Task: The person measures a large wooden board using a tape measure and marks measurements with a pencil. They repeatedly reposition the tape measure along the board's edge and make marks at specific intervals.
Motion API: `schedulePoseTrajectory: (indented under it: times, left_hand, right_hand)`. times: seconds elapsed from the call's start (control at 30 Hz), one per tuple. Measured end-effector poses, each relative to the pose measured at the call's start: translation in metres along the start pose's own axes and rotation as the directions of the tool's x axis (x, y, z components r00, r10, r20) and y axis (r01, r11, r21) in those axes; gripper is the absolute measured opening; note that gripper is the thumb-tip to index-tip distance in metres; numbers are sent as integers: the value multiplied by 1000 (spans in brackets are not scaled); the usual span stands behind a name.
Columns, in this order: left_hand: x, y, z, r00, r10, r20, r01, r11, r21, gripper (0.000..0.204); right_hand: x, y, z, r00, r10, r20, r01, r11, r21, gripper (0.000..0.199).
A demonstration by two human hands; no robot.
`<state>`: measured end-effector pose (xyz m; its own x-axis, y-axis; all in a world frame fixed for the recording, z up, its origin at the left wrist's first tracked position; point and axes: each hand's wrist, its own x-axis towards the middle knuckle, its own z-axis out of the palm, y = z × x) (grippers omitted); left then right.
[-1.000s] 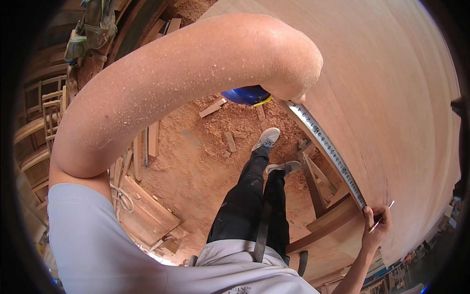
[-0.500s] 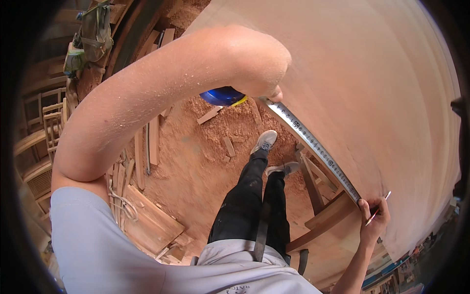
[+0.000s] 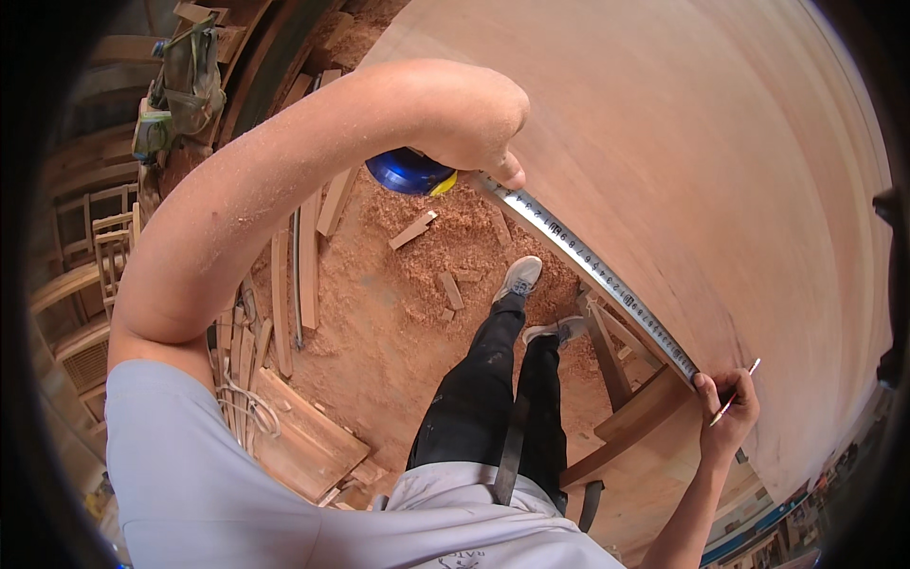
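Note:
A large plywood sheet (image 3: 682, 152) fills the upper right of the view. My left hand (image 3: 469, 119) grips a blue and yellow tape measure case (image 3: 409, 173) at the sheet's edge. Its steel blade (image 3: 592, 270) runs along that edge down to my right hand (image 3: 725, 412). My right hand pins the blade's end with the thumb and holds a pencil (image 3: 737, 391) whose tip rests on the sheet.
Below me are my dark trousers and grey shoes (image 3: 519, 278) on a sawdust-covered floor (image 3: 398, 313). Offcuts and planks (image 3: 294, 275) lie to the left. A wooden trestle (image 3: 621, 398) stands under the sheet. Wooden chair frames (image 3: 100, 251) stand at far left.
My left arm has pulled lower and leftward with the tape case, so more of the blade shows. My right hand stays at the blade's end with the pencil.

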<state>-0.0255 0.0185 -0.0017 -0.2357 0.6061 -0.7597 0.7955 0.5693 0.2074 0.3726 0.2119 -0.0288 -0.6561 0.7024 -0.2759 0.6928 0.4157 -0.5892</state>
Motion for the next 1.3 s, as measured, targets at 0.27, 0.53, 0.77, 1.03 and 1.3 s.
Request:
schedulePoseTrajectory:
  times: [0.27,0.53,0.77,1.03,1.3]
  left_hand:
    - [1,1,3,1000,-8,-6,8,1000,20,45]
    - [-4,2,3,999,-26,-27,26,1000,13,43]
    - [-3,0,2,999,20,-33,-19,1000,24,40]
    - [-4,5,3,999,-24,-38,26,998,55,37]
    - [-4,5,3,997,-9,-73,17,993,114,35]
  right_hand:
    - [-1,0,-2,999,42,32,-40,998,-43,33]
    - [2,0,-2,999,21,39,-19,999,-48,32]
    - [3,-1,-2,999,31,44,-28,998,-56,31]
    - [3,-2,-3,998,44,54,-40,996,-84,30]
    - [3,1,-4,997,53,51,-48,993,-107,30]
